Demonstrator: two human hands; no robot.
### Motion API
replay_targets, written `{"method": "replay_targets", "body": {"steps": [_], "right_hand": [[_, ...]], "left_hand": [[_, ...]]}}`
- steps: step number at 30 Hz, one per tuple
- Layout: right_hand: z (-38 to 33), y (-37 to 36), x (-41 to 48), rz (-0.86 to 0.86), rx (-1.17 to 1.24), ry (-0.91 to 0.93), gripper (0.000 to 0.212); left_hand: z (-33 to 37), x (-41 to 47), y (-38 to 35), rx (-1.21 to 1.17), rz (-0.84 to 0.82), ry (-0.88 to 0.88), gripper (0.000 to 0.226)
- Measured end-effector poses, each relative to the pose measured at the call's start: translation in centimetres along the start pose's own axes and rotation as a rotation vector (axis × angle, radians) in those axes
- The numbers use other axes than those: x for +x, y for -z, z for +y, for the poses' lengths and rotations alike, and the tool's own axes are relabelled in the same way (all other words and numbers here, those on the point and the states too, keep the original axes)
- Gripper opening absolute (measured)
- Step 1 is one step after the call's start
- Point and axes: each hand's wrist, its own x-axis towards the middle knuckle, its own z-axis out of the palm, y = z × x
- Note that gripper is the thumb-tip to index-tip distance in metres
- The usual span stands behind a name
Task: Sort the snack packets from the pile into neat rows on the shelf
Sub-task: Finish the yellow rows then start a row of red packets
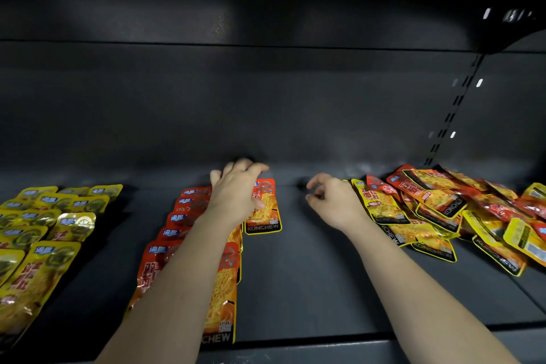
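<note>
Pressing a red foil snack packet [263, 210] mid-frame, left hand [236, 191] spread flat; right hand [332, 199] loosely curled, empty, beside the jumbled red-and-yellow packet pile [443, 210]

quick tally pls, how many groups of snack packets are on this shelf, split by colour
yellow group: 1
red group: 1
mixed red and yellow pile: 1
total: 3 groups
</note>
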Motion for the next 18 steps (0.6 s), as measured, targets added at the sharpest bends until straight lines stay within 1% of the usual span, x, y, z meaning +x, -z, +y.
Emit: {"method": "replay_targets", "body": {"steps": [3,7,9,13,18], "right_hand": [[-0.2,0.0,0.0,-0.002,0.001,0.012,0.017],[-0.4,0.4,-0.2,0.000,-0.007,0.034,0.016],[-0.4,1.0,-0.2,0.021,-0.030,0.053,0.014],[0.0,2.7,-0.2,0.053,-0.058,0.082,0.012],[2.1,5.6,-0.9,0.098,-0.144,0.082,0.013]], "left_hand": [[0.1,-0.1,0.0,0.015,0.005,-0.022,0.067],[0.7,-0.2,0.2,0.053,0.053,-0.058,0.045],[1.3,-0.3,0.5,0.100,0.079,-0.091,0.038],[3.1,-0.4,1.2,0.159,0.115,-0.148,0.036],[6.1,-0.3,1.4,0.144,0.097,-0.184,0.037]]}}
